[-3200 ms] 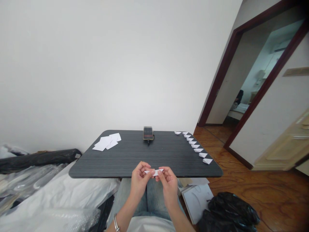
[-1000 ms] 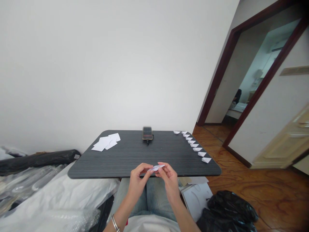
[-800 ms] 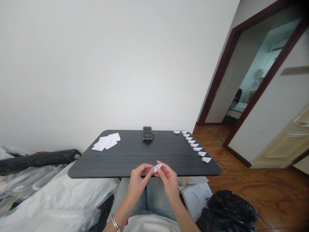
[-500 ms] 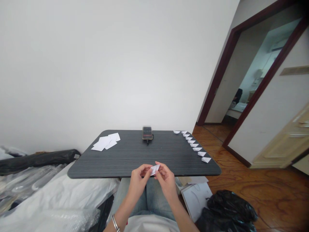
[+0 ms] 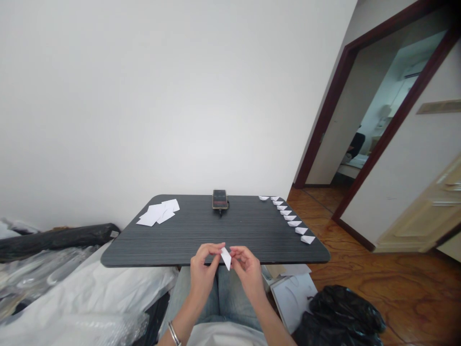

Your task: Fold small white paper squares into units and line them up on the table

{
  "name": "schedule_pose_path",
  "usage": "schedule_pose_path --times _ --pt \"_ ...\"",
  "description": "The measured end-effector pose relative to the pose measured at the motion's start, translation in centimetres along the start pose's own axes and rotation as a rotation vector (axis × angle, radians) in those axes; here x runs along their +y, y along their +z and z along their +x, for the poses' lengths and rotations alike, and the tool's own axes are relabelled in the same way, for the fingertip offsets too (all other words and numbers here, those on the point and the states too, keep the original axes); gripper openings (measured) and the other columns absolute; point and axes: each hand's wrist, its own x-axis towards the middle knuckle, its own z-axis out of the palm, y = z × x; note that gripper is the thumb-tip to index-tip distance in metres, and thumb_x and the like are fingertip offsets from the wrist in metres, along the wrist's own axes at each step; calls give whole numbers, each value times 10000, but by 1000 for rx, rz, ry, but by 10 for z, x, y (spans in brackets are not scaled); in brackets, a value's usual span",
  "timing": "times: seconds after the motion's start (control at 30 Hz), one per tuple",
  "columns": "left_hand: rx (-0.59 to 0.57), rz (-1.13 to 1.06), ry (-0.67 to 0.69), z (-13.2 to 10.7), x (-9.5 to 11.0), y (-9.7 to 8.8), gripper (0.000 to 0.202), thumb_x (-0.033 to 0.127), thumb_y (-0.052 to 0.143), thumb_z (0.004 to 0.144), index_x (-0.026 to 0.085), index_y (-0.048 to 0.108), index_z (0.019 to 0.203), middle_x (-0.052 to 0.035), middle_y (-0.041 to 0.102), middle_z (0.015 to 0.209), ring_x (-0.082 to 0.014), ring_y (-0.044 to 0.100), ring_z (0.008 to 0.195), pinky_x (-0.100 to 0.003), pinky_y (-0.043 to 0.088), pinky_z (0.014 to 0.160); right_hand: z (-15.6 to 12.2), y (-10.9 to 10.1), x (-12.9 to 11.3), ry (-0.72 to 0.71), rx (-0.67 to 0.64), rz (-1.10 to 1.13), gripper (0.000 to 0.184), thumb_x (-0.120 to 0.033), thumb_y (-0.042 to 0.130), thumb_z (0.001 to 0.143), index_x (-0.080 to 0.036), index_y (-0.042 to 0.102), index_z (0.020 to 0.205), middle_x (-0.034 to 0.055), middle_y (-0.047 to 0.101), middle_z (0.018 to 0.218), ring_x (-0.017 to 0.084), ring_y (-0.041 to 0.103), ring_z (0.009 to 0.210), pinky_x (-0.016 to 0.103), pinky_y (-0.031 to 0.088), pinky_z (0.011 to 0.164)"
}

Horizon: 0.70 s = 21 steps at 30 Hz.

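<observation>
My left hand (image 5: 202, 268) and my right hand (image 5: 247, 269) meet just in front of the near edge of the dark table (image 5: 201, 238). Both pinch a small folded piece of white paper (image 5: 226, 258), which now points downward between the fingertips. The fingers of both hands are closed on it. A silver bracelet (image 5: 174, 333) circles my left wrist. My lap in jeans lies under the hands.
Loose white paper sheets (image 5: 158, 212) lie at the table's far left. A phone (image 5: 219, 199) stands at the far middle. Several folded white pieces (image 5: 290, 217) line the right edge. Plastic wrap (image 5: 54, 293) lies left, a black bag (image 5: 342, 317) right, an open doorway (image 5: 374, 129) beyond.
The folded paper was held flat and long between both hands; it has been folded shorter and turned, and now hangs tip down. The hands stayed at the table's near edge.
</observation>
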Motion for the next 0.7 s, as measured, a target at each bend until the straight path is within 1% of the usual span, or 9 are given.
schedule_pose_path --times 0.07,0.13,0.2,0.27,0.37,0.43,0.6,0.7 --pt "45 -33 54 0 0 -1 120 127 587 753 186 614 651 -60 706 899 -208 612 878 -339 428 814 -1 1 -5 86 -20 105 218 -337 652 731 -160 627 856 37 641 735 153 587 645 240 469 547" --pt "61 -79 70 1 0 -2 139 118 595 743 188 606 624 -62 705 910 -212 606 887 -346 422 821 -2 2 -11 188 -75 188 256 -396 649 733 -144 626 771 28 617 671 125 551 577 210 435 495" --pt "49 -132 52 2 2 -2 143 114 609 731 186 604 609 -66 704 914 -218 604 890 -350 421 820 -3 4 -18 273 -175 257 299 -423 655 731 -129 613 692 11 574 604 95 501 516 180 384 450" --pt "12 -185 13 2 3 0 142 116 626 720 180 605 595 -79 695 949 -228 598 906 -354 420 820 -5 5 -22 319 -234 326 330 -438 668 723 -127 590 644 -11 524 558 70 445 473 163 335 420" --pt "-49 -267 -41 1 4 2 145 123 642 712 170 605 580 -99 666 1027 -240 587 934 -350 422 807 -6 5 -22 369 -253 418 333 -434 694 708 -136 561 635 -40 471 529 44 367 431 151 275 394" --pt "-84 -322 -57 1 4 3 148 130 649 712 166 606 575 -100 654 1031 -241 581 939 -339 426 789 -5 4 -21 383 -249 441 321 -418 705 705 -143 549 650 -49 458 519 38 343 419 149 249 387" --pt "-121 -398 -71 3 3 3 131 154 675 701 164 617 584 -69 632 889 -212 576 858 -310 420 755 -3 1 -21 341 -239 451 305 -378 714 710 -150 522 643 -49 459 522 42 337 429 156 234 395" --pt "-157 -422 -92 5 5 4 171 201 693 693 157 596 559 -42 599 765 -180 556 752 -278 412 697 -3 1 -22 376 -281 502 312 -373 734 685 -139 532 637 -61 417 517 33 272 418 166 189 392"
